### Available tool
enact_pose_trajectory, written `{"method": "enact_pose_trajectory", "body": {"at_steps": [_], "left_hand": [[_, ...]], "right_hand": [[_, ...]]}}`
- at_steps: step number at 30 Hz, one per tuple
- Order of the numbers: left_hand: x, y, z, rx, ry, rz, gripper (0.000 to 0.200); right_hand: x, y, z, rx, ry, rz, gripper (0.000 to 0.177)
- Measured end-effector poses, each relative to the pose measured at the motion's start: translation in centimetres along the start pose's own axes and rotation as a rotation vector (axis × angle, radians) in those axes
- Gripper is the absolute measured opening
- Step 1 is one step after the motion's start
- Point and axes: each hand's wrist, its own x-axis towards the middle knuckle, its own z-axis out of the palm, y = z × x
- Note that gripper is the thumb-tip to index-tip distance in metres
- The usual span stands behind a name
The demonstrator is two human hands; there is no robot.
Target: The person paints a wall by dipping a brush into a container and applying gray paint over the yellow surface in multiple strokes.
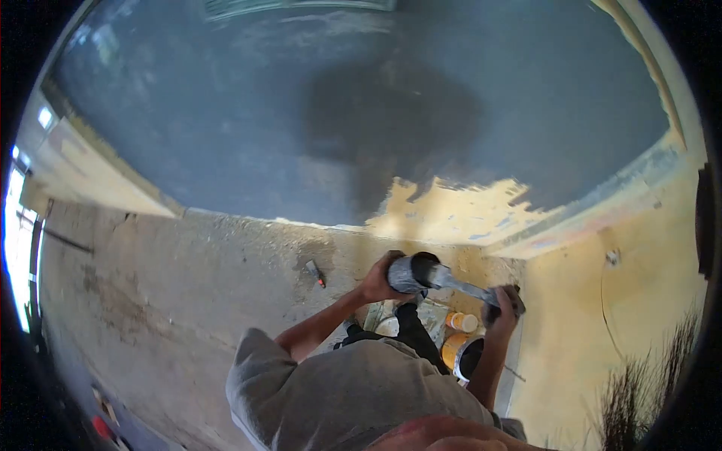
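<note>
Container gripped in the left hand, a grey-shirted person stands before a wall coated mostly in dark grey, a ragged pale-yellow patch showing along its lower edge. The fingers of the right hand are closed around the handle of a smeared tool, its broad end at the mouth of the container, which is tilted toward that hand in front of the body. A scraper with a red-orange handle lies on the floor; a yellow-orange bucket and smaller tub sit near the right forearm.
</note>
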Motion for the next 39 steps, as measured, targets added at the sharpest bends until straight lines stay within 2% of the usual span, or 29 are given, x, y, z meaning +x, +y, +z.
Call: {"method": "enact_pose_trajectory", "body": {"at_steps": [2,3,5,8,12,14,16,19,21,24,25,28,30,32,33,35,36,38,39], "left_hand": [[1.2,0.5,0.2,-0.017,-0.086,0.022,0.091],[1.6,0.2,0.6,-0.007,-0.046,0.002,0.091],[2.3,-0.3,1.2,-0.01,-0.057,0.029,0.09],[3.2,0.1,1.4,-0.035,-0.036,0.01,0.09],[3.9,0.4,1.5,0.035,0.043,0.02,0.091],[4.5,0.1,1.7,-0.003,0.061,0.036,0.091],[5.1,-0.2,1.5,0.004,0.105,0.088,0.09],[5.6,0.9,1.2,0.02,0.144,0.049,0.089],[5.6,0.8,0.8,0.036,0.162,0.033,0.089],[5.5,0.0,0.4,0.005,0.181,0.024,0.091],[5.2,-0.2,0.1,0.036,0.206,0.022,0.09],[4.8,-1.2,-0.2,0.036,0.238,0.021,0.089],[4.3,-1.7,-0.6,0.1,0.224,0.017,0.091],[4.0,-2.0,-0.5,0.033,0.215,0.012,0.092],[3.9,-2.2,-0.4,-0.028,0.207,0.007,0.091],[3.8,-2.8,-0.5,-0.046,0.165,-0.009,0.089],[3.9,-3.0,-0.5,-0.001,0.139,-0.01,0.087],[4.0,-1.2,-0.1,0.016,0.121,-0.019,0.084],[4.0,-1.4,0.2,-0.031,0.119,-0.039,0.085]], "right_hand": [[2.4,3.1,-2.3,0.178,0.122,-0.004,0.019],[2.5,2.8,-1.8,0.17,0.08,0.012,0.019],[2.4,1.2,-1.7,0.222,0.237,-0.025,0.02],[3.9,1.7,-3.0,0.243,0.247,-0.101,0.019],[6.0,2.7,-4.8,0.163,0.119,-0.192,0.018],[6.7,1.4,-4.5,0.193,0.047,0.059,0.017],[7.4,1.5,-3.4,0.216,0.073,0.001,0.018],[8.5,1.7,-2.8,0.302,0.046,0.005,0.021],[8.8,1.5,-2.6,0.278,-0.087,0.021,0.019],[8.6,1.5,-1.8,0.257,-0.118,0.078,0.018],[8.9,3.0,-2.1,0.03,-0.184,-0.21,0.019],[8.9,4.1,-2.3,0.133,-0.238,-0.121,0.021],[8.8,6.6,-2.9,0.126,-0.203,-0.159,0.025],[10.1,12.1,-5.0,-0.242,-0.085,-0.509,0.03],[9.6,13.0,-5.5,-0.26,-0.044,-0.491,0.03],[8.9,14.1,-5.5,-0.539,-0.025,-0.682,0.035],[7.6,12.9,-4.8,-0.556,0.008,-0.659,0.035],[5.0,9.6,-2.2,0.519,-0.083,0.065,0.037],[4.5,9.9,-2.2,0.594,-0.089,0.098,0.037]]}}
